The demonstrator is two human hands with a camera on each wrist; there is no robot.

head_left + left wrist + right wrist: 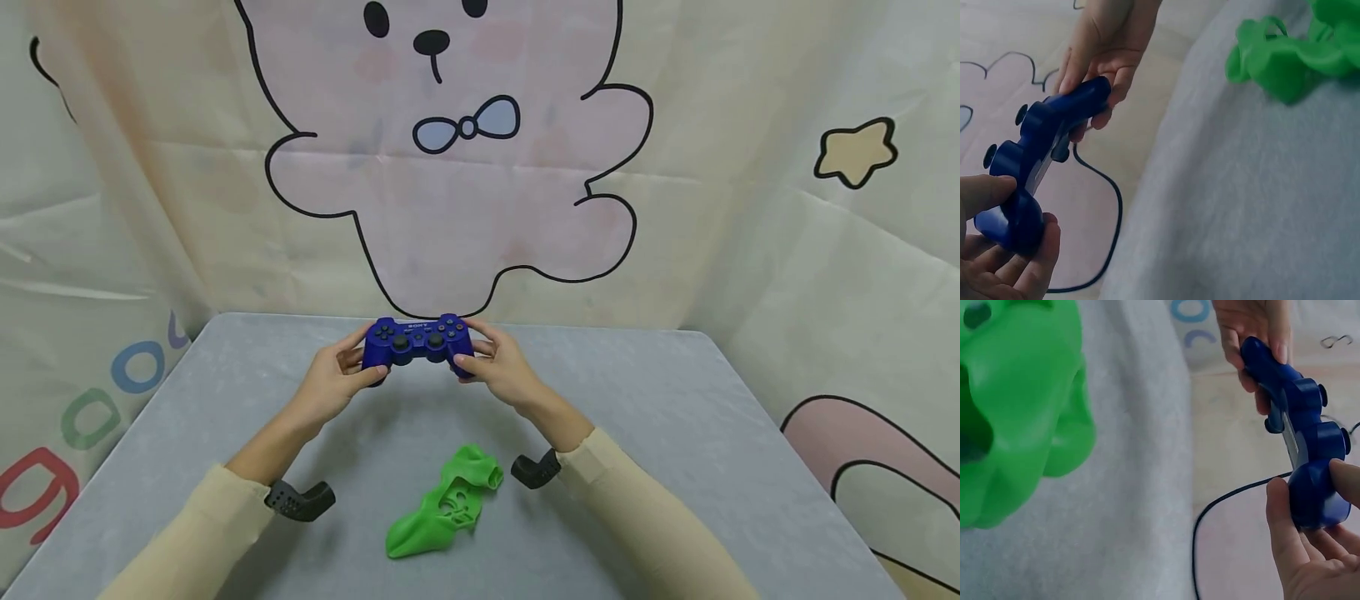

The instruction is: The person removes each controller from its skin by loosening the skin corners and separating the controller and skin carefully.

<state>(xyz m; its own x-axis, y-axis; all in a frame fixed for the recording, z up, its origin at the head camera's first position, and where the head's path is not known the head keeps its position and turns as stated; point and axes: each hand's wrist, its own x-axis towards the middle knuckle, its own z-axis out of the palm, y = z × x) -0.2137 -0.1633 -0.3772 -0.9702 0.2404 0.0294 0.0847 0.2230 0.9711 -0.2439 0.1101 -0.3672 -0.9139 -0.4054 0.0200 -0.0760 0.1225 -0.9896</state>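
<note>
Both hands gripping blue controller, airborne

Bright, even, diffuse light, no glare. Soft faint shadows under the forearms at 7 and 5 o'clock on the grey table. Head view sharp, mild wide-angle bending toward the edges. Both wrist views soft; green cover blurred at 9 o'clock.

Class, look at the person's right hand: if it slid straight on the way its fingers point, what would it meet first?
The right hand points leftward, so it likely meets the blue controller it already grips, then the left hand. Depth beyond is unclear.
</note>
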